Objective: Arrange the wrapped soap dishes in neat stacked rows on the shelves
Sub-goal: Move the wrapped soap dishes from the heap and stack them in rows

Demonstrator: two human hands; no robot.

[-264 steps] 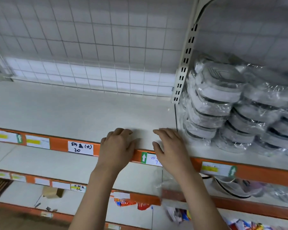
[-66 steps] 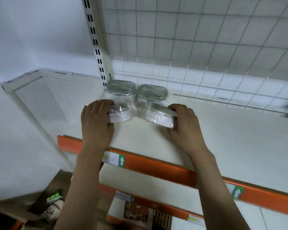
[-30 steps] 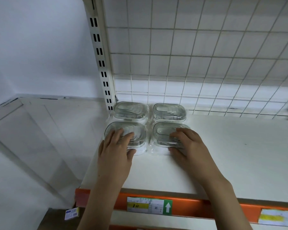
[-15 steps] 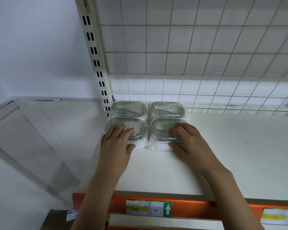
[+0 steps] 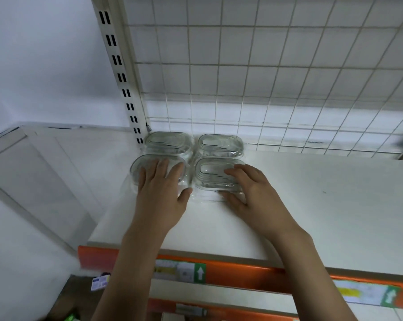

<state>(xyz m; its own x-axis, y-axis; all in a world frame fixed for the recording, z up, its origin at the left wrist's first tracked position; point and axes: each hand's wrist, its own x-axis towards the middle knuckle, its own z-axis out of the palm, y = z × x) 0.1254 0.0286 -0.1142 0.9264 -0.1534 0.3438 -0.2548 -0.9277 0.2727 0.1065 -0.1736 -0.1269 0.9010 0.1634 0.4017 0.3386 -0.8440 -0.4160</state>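
Both hands lie flat, fingers straight and spread, so neither grip clamps on anything. The left hand point(image 5: 160, 195) presses on the front-left clear plastic soap dish in its crinkled film wrap point(image 5: 149, 167), and the right hand point(image 5: 251, 191) rests on the front-right wrapped clear soap dish point(image 5: 212, 176), thumb down at its near edge.

A couple of seconds ago each hand gripped one of these dishes by its side, tilted above the shelf; now both lie level, lids up, and over the last second the hands have only pressed and nudged them back. The front pair has closed up against the back-left wrapped dish point(image 5: 169, 142) and the back-right wrapped dish point(image 5: 220, 144), making a tidy two-by-two block. I judge this layer nearly settled, and the hands about ready to go for more stock.

The white shelf board point(image 5: 311, 205) holds all four dishes in its back-left corner, against the slotted cream upright post point(image 5: 117, 63) and the white wire grid back panel point(image 5: 265, 66). The dishes look empty inside, though the film glare makes that uncertain. Along the shelf's front runs an orange price rail point(image 5: 242, 272) with a green-arrow label point(image 5: 199, 273).
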